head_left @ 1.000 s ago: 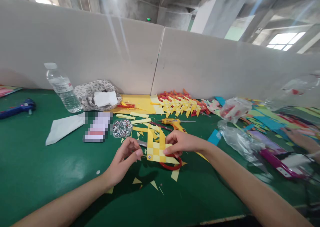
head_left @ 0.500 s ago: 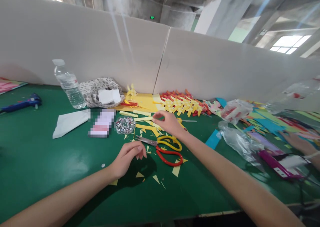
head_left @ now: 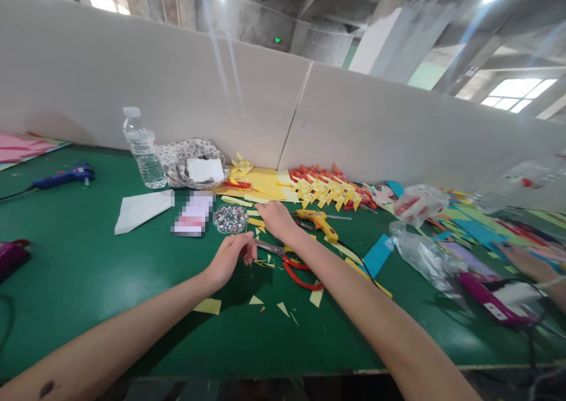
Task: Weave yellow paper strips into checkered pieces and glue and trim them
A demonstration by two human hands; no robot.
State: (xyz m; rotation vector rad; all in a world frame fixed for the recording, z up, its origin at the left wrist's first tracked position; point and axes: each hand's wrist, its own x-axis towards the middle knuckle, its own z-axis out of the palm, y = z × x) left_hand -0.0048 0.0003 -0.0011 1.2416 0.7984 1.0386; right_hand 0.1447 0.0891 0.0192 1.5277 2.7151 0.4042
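Note:
My left hand (head_left: pixel 230 260) rests on the green table (head_left: pixel 88 283) with its fingers loosely curled and nothing visible in them. Its fingertips lie just beside the blades of the scissors (head_left: pixel 297 268), which have one red and one yellow handle. My right hand (head_left: pixel 273 217) reaches further back, fingers stretched flat over loose yellow paper strips (head_left: pixel 247 200). A round dish of googly eyes (head_left: pixel 230 219) sits just left of that hand. A small woven yellow piece (head_left: pixel 241 165) lies at the back on a yellow sheet (head_left: pixel 265 181).
A yellow glue gun (head_left: pixel 319 220) and a pile of woven yellow and red pieces (head_left: pixel 329 190) lie right of my hands. Water bottle (head_left: pixel 144 149), cloth bag (head_left: pixel 194 164), white paper (head_left: pixel 144 209) and blue glue gun (head_left: pixel 66 175) stand left. Plastic bags (head_left: pixel 420 253) and another person's hand (head_left: pixel 526 259) are right.
Both hands held a woven yellow piece; it now lies at the back by the bag. My right hand reached back to the yellow strips, and my left hand settled by the scissors.

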